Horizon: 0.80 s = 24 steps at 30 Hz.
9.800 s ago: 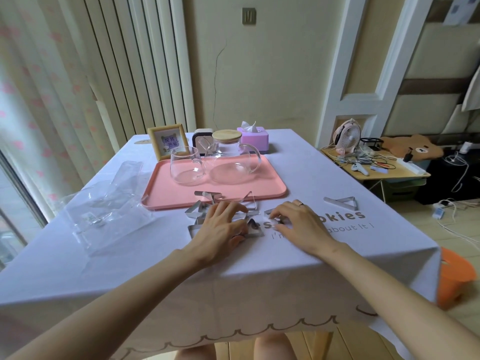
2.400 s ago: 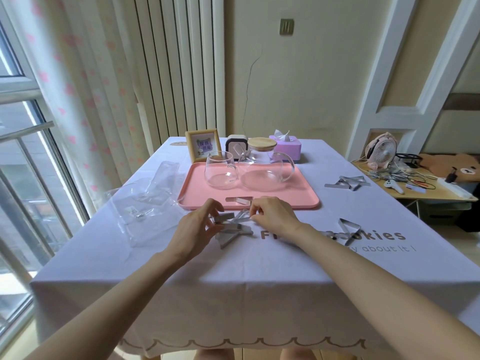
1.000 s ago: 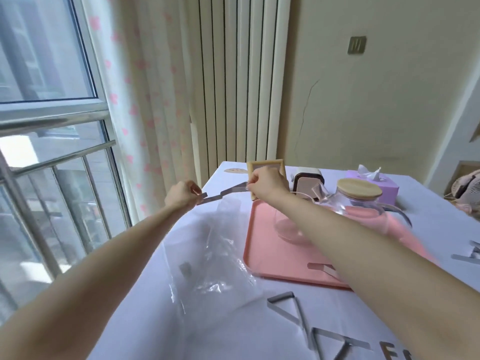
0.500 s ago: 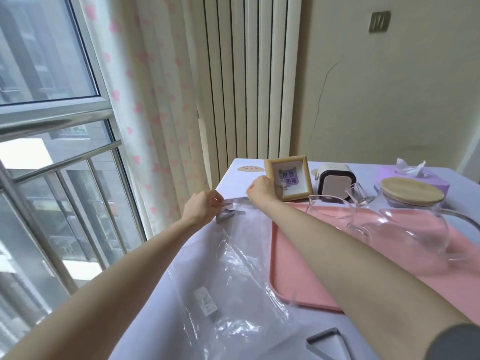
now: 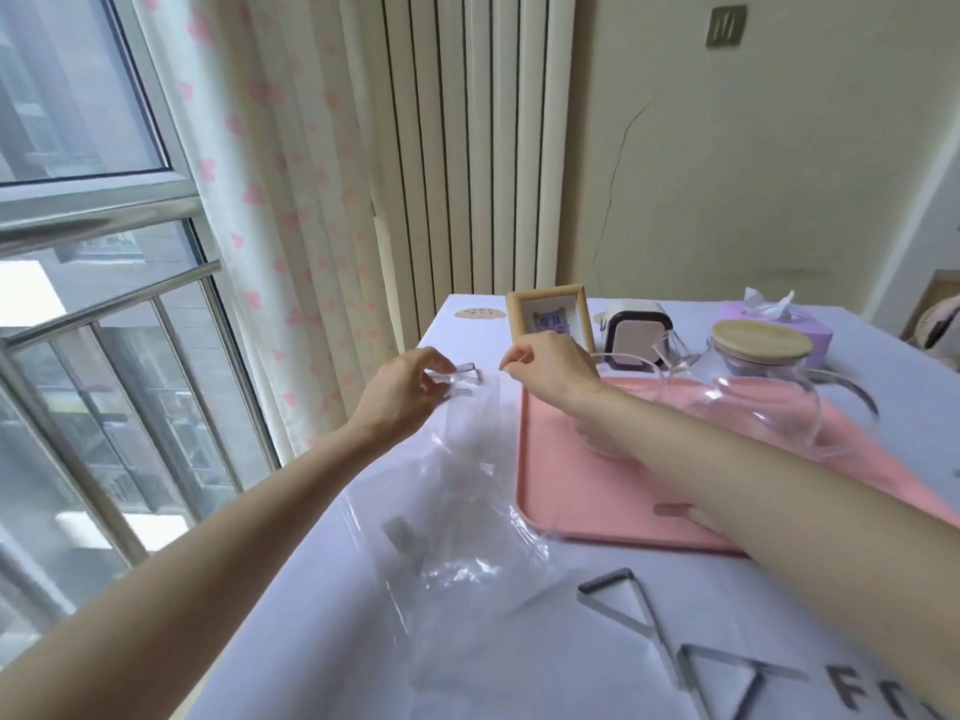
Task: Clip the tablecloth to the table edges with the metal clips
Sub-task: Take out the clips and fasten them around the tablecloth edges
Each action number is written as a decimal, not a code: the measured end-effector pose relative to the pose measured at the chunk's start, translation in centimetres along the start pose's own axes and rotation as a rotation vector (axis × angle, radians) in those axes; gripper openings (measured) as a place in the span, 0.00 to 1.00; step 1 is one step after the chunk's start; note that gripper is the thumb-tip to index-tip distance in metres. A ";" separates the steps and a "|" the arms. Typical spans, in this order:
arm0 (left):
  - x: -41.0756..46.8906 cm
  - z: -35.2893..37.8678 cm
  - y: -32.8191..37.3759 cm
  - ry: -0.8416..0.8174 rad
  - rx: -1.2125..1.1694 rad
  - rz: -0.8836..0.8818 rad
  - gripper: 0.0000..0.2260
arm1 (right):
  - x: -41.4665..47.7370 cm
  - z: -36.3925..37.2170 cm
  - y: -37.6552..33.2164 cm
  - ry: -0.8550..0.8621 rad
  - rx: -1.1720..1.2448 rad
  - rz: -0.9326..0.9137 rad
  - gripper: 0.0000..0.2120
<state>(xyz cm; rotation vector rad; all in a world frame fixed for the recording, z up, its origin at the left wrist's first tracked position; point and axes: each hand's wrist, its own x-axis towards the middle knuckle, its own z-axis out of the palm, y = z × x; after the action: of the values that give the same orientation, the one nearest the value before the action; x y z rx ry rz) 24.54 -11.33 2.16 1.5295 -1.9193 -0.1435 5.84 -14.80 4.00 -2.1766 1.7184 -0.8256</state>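
The cloth (image 5: 311, 615) is the biggest thing here. It covers the whole table and hangs over the left side by the window. On it sits a pink tray (image 5: 550, 491) with a glass jug (image 5: 753, 402) on top. Beside the tray lies a clear bag (image 5: 457, 511), all crinkly.

Both arms reach out to the far left edge of the table. The left hand (image 5: 405, 392) pinches a metal clip (image 5: 464, 379) with its thumb and fingers. The clip is right at that edge, on top of the cloth. Part of it hides behind the fingers, so I cannot tell if it is pushed all the way on. The right hand (image 5: 550, 368) is just beside the clip but does not touch it. Its fingers are curled (I cannot tell if they hold anything, maybe the top of the bag).

Two more clips (image 5: 623, 610) lie loose on the cloth near the person, touching at their tips. They are not on any edge yet.

So I think the job is near its start. One clip is going on the left edge now. The loose ones are left to do, and the other edges need clips too. Those edges are mostly out of the picture, so I cannot say for sure.
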 end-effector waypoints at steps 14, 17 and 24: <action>-12.3 1.0 12.0 -0.241 0.054 0.446 0.04 | -16.3 -10.2 7.8 -0.142 -0.235 -0.083 0.07; -13.3 1.9 12.9 -0.262 0.238 0.537 0.09 | -18.0 -10.0 9.9 -0.220 -0.374 -0.021 0.10; -14.5 3.4 14.8 -0.179 0.540 0.666 0.09 | -19.4 -8.8 10.7 -0.100 -0.332 0.031 0.06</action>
<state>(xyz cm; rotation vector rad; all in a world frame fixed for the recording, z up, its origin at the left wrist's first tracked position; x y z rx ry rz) 11.70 5.14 0.32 1.1103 -2.6501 0.5893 -10.61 1.98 0.22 -2.3420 1.9474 -0.4380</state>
